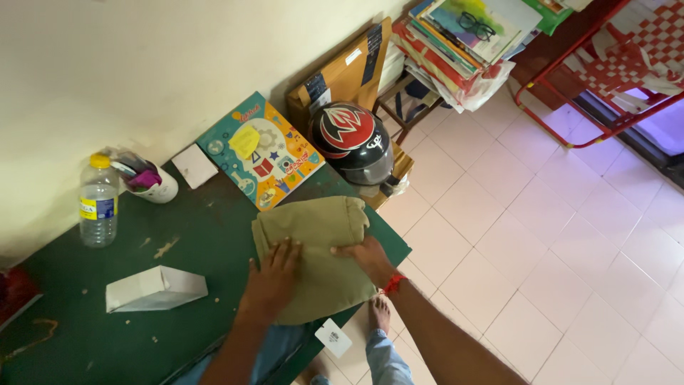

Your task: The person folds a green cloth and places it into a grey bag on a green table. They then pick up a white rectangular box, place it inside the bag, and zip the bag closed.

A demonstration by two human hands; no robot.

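Olive folded cloth (317,249), judged soft, light and limp, is pressed flat on the green surface (107,335) under spread fingers (285,251) of both hands, best gripped at folded edges.

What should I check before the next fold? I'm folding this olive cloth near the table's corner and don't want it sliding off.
1. Both hands on cloth: ok; left hand and right hand press flat on the olive cloth.
2. Cloth fully on green table: not ok; its near edge hangs over the table's edge.
3. Folded end neat: cannot tell; far end looks bunched.
4. Space to the left: ok; white box lies apart.
5. Tag: not ok; it dangles below the edge.
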